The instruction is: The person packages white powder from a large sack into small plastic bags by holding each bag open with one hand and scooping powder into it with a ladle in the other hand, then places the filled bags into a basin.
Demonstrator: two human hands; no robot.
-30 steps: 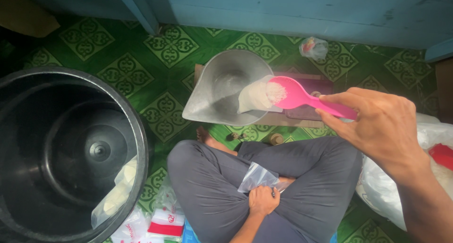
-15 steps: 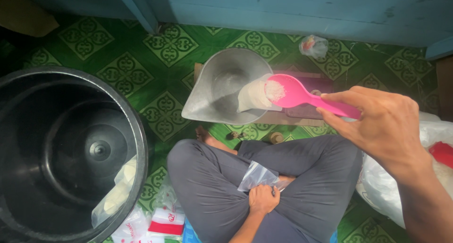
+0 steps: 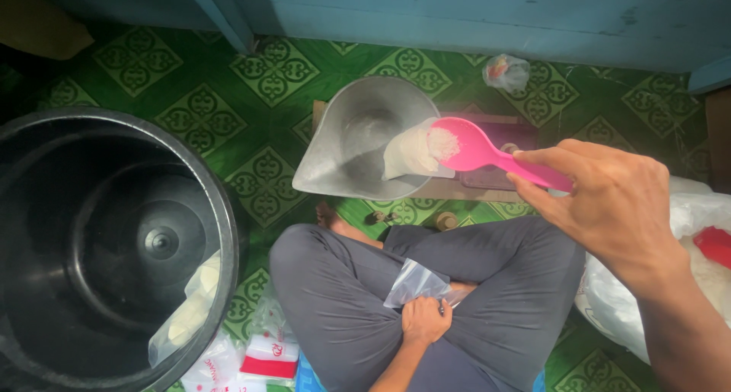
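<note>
My right hand [image 3: 609, 201] grips the handle of a pink scoop [image 3: 476, 150] that carries a little white grain. The scoop's bowl hangs over the right rim of a metal scale pan [image 3: 358, 137], right beside a small filled clear bag [image 3: 409, 150] lying in the pan. The pan rests on a purple scale [image 3: 495, 163] on the floor. My left hand [image 3: 422, 320] sits in my lap, pinching an empty clear plastic bag [image 3: 415, 281] over my crossed grey-trousered legs.
A large black bucket [image 3: 106, 240] stands at the left with filled bags inside its rim [image 3: 186, 316]. A white sack of grain [image 3: 662, 285] lies at the right. Packets [image 3: 266, 354] lie by my knee. A blue wooden wall [image 3: 457, 15] closes the far side.
The pink scoop has drifted slightly left over the filled bag in the pan. My left hand stays in my lap with the empty bag.
</note>
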